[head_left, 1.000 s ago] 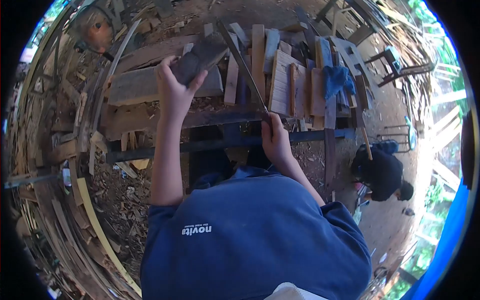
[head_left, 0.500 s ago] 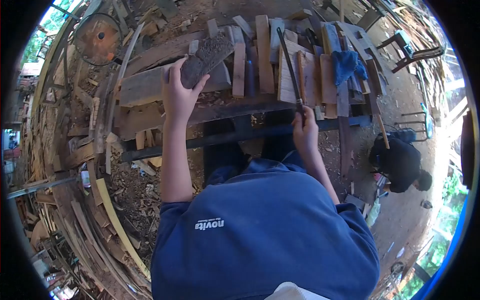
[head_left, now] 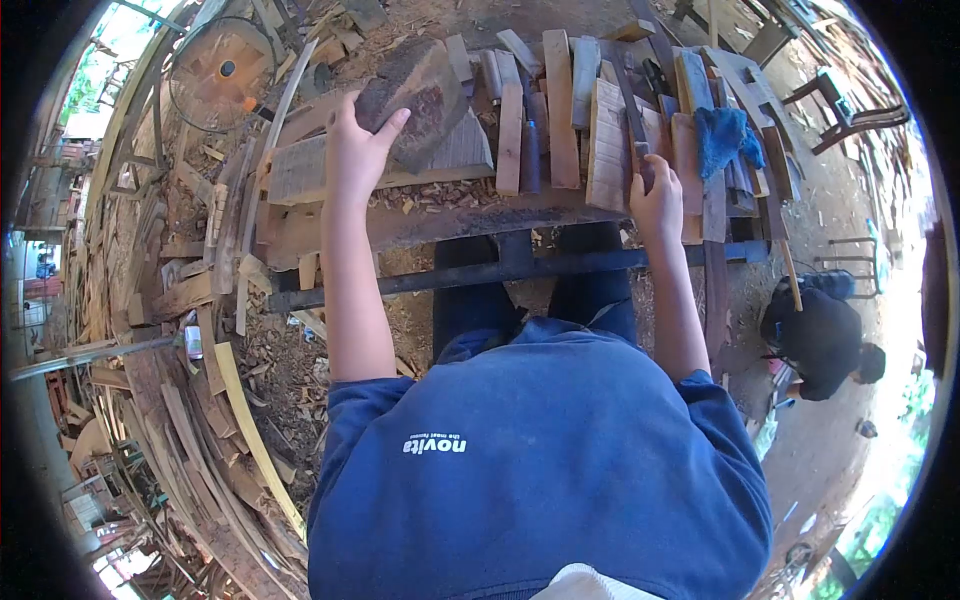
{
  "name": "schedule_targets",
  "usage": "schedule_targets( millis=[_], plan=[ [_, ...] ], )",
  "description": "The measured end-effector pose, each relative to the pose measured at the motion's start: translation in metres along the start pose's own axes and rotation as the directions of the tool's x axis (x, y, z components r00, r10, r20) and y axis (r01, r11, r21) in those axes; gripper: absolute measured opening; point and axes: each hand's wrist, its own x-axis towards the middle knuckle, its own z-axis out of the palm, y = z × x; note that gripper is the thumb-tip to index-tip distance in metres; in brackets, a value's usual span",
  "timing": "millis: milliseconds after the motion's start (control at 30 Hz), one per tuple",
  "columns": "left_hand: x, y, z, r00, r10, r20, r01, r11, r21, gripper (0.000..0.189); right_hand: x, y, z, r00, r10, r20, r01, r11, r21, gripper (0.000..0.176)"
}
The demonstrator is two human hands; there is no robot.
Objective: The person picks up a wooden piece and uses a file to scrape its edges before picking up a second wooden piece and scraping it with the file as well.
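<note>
My left hand (head_left: 355, 150) grips the near left edge of a dark, rough wooden block (head_left: 425, 105), thumb on its face and fingers behind. The block is tilted above a pale, thick board (head_left: 440, 155) on the workbench. My right hand (head_left: 658, 195) is closed on the handle end of a long, thin, dark file-like tool (head_left: 630, 105), which points away from me. This tool lies over a light, grooved board (head_left: 607, 150), among several upright-laid wood pieces. A blue cloth (head_left: 722, 140) rests just right of my right hand.
A dark metal bar (head_left: 400, 288) runs along the bench's near side. Wood shavings (head_left: 450, 193) lie below the pale board. Long offcuts (head_left: 200, 440) are piled at left, near a round wire-guarded fan (head_left: 222, 75). Another person (head_left: 815, 335) crouches at right near a stool (head_left: 835, 110).
My right hand has reached forward with the file-like tool, bringing it down over the boards. The block in my left hand has turned, showing more of its broad face. The view has shifted slightly.
</note>
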Motion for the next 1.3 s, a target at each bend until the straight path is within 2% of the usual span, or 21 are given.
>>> schedule_targets(
  millis=[233,333,533,600,667,733,767,1000,1067,1200,1233,1300],
  plan=[
    [-0.004,0.004,0.001,0.999,0.026,-0.020,-0.023,0.991,0.133,0.062,-0.014,0.005,0.022,0.994,-0.102,-0.038,0.097,0.987,-0.130,0.030],
    [-0.002,-0.002,0.003,0.997,0.070,-0.024,-0.068,0.996,0.063,0.062,-0.020,0.010,0.024,0.989,-0.136,-0.066,0.129,0.986,-0.103,0.028],
    [-0.007,-0.001,-0.008,0.990,0.139,-0.027,-0.135,0.982,0.130,0.060,-0.028,0.018,0.025,0.981,-0.182,-0.061,0.177,0.981,-0.076,0.026],
    [-0.008,-0.006,-0.006,0.961,0.207,-0.183,-0.159,0.956,0.246,0.058,-0.032,0.019,0.019,0.985,-0.164,-0.045,0.160,0.984,-0.080,0.028],
    [-0.002,-0.023,-0.007,0.947,0.232,-0.223,-0.167,0.947,0.275,0.058,-0.036,0.019,0.015,0.985,-0.169,-0.019,0.168,0.985,-0.043,0.028],
    [-0.001,-0.035,-0.022,0.934,0.197,-0.297,-0.046,0.893,0.447,0.059,-0.039,0.018,0.012,0.981,-0.191,0.025,0.191,0.981,0.016,0.031],
    [0.001,-0.047,-0.032,0.916,0.244,-0.319,-0.031,0.834,0.551,0.060,-0.040,0.020,0.014,0.982,-0.186,0.003,0.186,0.982,-0.007,0.032],
    [0.004,-0.145,-0.126,0.802,0.234,-0.550,0.204,0.757,0.621,0.060,-0.046,0.022,0.038,0.985,-0.171,0.003,0.170,0.983,-0.074,0.041],
    [0.012,-0.166,-0.148,0.824,0.232,-0.518,0.254,0.665,0.702,0.060,-0.048,0.016,0.040,0.979,-0.203,0.013,0.204,0.976,-0.076,0.040],
    [0.023,-0.219,-0.174,0.834,0.197,-0.515,0.339,0.553,0.761,0.064,-0.049,0.019,0.050,0.977,-0.202,-0.067,0.194,0.974,-0.114,0.038],
    [0.026,-0.226,-0.176,0.832,0.133,-0.539,0.400,0.531,0.748,0.065,-0.049,0.021,0.051,0.976,-0.205,-0.074,0.196,0.974,-0.110,0.037],
    [0.027,-0.238,-0.179,0.836,0.090,-0.541,0.426,0.514,0.744,0.066,-0.052,0.026,0.052,0.977,-0.193,-0.091,0.181,0.976,-0.122,0.037]
  ],
)
